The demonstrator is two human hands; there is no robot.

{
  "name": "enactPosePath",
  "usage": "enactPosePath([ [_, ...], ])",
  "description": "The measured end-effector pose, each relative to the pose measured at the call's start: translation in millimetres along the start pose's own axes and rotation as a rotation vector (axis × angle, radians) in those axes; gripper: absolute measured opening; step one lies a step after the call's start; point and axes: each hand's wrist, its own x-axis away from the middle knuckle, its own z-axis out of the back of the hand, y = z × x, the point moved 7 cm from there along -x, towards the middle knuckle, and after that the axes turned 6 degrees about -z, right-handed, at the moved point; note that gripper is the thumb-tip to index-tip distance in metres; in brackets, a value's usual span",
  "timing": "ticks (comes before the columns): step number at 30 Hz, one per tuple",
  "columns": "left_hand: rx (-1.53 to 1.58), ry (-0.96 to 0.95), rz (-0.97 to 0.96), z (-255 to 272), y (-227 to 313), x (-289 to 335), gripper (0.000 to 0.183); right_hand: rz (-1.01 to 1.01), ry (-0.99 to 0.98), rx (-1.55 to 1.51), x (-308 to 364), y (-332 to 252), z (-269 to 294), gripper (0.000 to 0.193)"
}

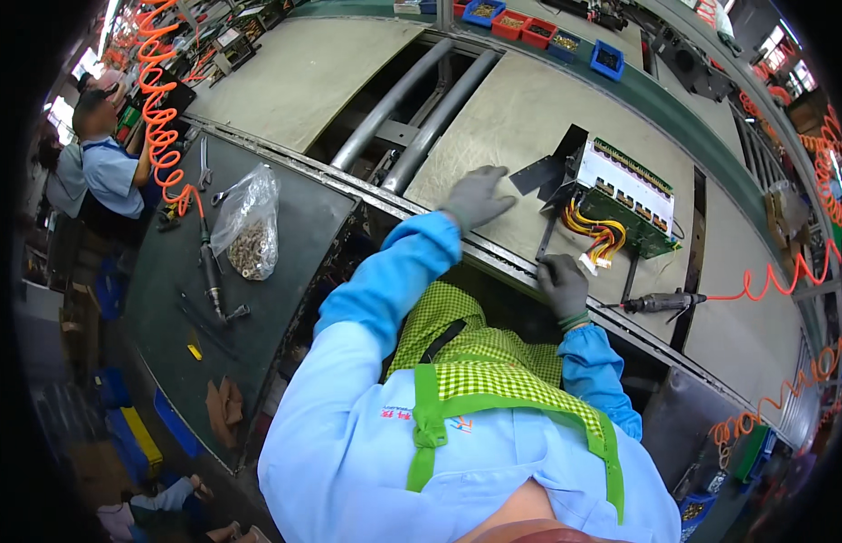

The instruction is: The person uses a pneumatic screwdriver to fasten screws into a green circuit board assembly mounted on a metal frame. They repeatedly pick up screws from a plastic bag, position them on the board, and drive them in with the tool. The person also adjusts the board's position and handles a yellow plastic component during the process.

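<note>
My left hand [480, 197], in a grey glove, rests on the pale board with its fingers stretched out. Just beyond its fingertips is a flat black metal plate [535, 176]. My right hand [564, 285], also gloved, has curled fingers at the near end of a black metal strip [547, 234]; what they hold, if anything, is hidden. Between and beyond my hands sits an electronic unit [623, 181] with a white top, a green circuit board and black sides. A bundle of yellow, red and black wires [600, 230] with white connectors spills from its near side.
A power screwdriver [661, 302] on an orange coiled hose lies right of the unit. Small parts bins [538, 34] line the far edge. On the dark left bench are a bag of metal parts [252, 231], another air tool [210, 270] and a wrench [204, 163]. Two metal rollers [439, 122] show between boards.
</note>
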Motion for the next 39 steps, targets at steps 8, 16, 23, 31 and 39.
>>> enactPosePath([
  [8, -0.342, -0.26, 0.273, -65, 22, -68, 0.054, 0.034, 0.033, 0.029, 4, 4, 2, 0.011],
  [16, -0.098, -0.241, 0.371, -59, -15, -57, 0.04, 0.039, 0.029, 0.013, 3, 3, 1, 0.012],
  [23, 0.714, 0.407, 0.35, 46, -39, 61, 0.038, 0.071, 0.03, -0.004, 3, 0, -1, 0.011],
  [31, 0.325, 0.665, 0.628, 179, -128, 219, 0.047, 0.073, 0.015, -0.001, 6, 3, -3, 0.012],
  [39, -0.053, 0.656, 0.705, 199, -177, 269, 0.052, 0.092, 0.013, -0.038, 6, 3, -3, 0.012],
])
